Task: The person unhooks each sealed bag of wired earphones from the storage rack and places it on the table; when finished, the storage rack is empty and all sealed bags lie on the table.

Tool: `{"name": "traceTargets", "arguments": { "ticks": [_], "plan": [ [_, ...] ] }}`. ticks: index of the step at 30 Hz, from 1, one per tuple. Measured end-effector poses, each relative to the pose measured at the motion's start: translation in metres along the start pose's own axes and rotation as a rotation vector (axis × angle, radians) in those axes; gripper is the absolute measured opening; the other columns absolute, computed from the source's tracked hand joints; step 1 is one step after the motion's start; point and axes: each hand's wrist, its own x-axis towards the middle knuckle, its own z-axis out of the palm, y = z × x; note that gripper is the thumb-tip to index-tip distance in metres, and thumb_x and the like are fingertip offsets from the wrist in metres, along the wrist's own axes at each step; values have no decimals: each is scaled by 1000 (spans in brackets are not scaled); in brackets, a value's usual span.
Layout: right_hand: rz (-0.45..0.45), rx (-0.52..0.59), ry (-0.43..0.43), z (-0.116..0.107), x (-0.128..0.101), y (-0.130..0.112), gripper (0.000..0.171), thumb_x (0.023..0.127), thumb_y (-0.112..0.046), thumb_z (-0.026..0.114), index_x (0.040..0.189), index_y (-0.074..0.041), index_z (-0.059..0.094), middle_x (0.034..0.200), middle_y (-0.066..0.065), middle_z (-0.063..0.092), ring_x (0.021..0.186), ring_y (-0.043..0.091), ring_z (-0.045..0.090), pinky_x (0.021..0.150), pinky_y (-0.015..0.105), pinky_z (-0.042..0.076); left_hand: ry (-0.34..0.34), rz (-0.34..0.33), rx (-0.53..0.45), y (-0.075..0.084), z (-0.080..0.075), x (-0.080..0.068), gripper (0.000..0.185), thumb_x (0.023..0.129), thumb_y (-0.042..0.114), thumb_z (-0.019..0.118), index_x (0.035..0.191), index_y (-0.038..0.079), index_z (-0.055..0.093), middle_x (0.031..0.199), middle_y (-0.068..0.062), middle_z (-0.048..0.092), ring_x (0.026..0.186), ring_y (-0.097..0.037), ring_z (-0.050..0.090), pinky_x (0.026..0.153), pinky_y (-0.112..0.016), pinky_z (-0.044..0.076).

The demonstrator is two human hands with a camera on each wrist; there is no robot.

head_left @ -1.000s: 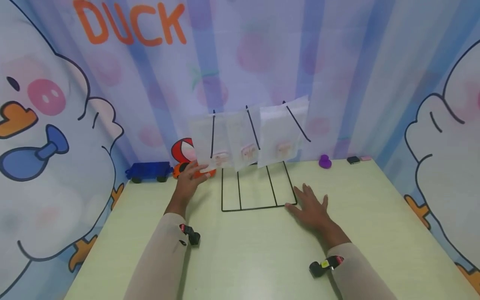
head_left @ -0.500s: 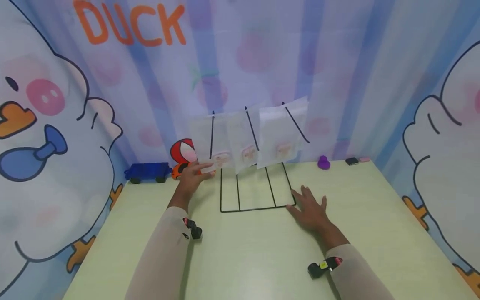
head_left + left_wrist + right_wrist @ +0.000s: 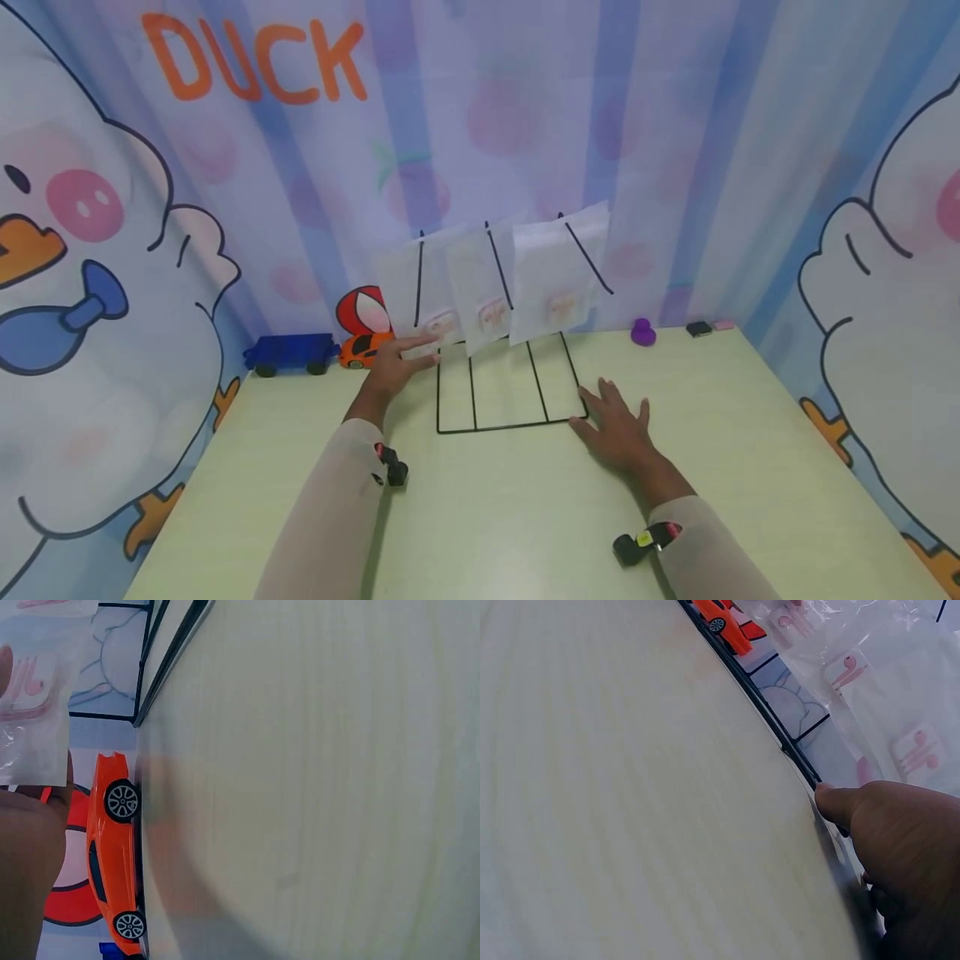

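A black wire rack point(image 3: 474, 406) stands on the table. From its three prongs hang clear plastic bags, a left one point(image 3: 401, 283), a middle one point(image 3: 465, 287) and a right one point(image 3: 543, 267). Each bag shows a small white case with pink earphones inside. My left hand point(image 3: 390, 371) is at the lower corner of the left bag; in the left wrist view a fingertip lies over the bag point(image 3: 45, 750) and the rest of the hand is behind it. Spread, my right hand point(image 3: 618, 429) rests at the rack's front right corner, thumb point(image 3: 838, 801) against the wire.
An orange toy car point(image 3: 358, 350) and a dark blue toy wagon point(image 3: 291, 353) stand at the table's back left, near the left hand. Back right are a purple duck-shaped toy point(image 3: 642, 332), a small black block point(image 3: 698, 329) and a pink one point(image 3: 723, 325). A printed curtain point(image 3: 487, 125) borders the table.
My left hand has moved slightly right along the bottom of the left bag. The right hand stays at the rack's corner. The head view has tilted up a little.
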Motion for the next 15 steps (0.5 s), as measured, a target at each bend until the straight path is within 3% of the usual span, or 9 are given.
{"name": "traceTargets", "arguments": {
  "ticks": [5,12,15],
  "plan": [
    [-5,-4,2,3,1,0,68,112,-47,55,169,-11,41,180,25,21,170,47,12,124,86,-9,-10,86,29,-5,-1,-2,57,98,31,83,153,30,66,166,-2,57,164,-34,38,133,-72,23],
    [-12,-28,16,3,2,0,66,112,-46,54,168,-12,43,179,27,24,169,48,16,124,87,-6,67,78,48,-2,-1,-14,49,101,30,81,149,33,70,163,-1,60,161,-32,45,132,-72,26],
    [-12,-34,22,3,2,0,66,112,-45,55,168,-12,43,179,27,25,169,49,17,124,87,-5,101,115,42,1,-1,-23,45,102,29,80,146,29,72,159,-3,65,158,-32,50,131,-69,31]
  ]
}}
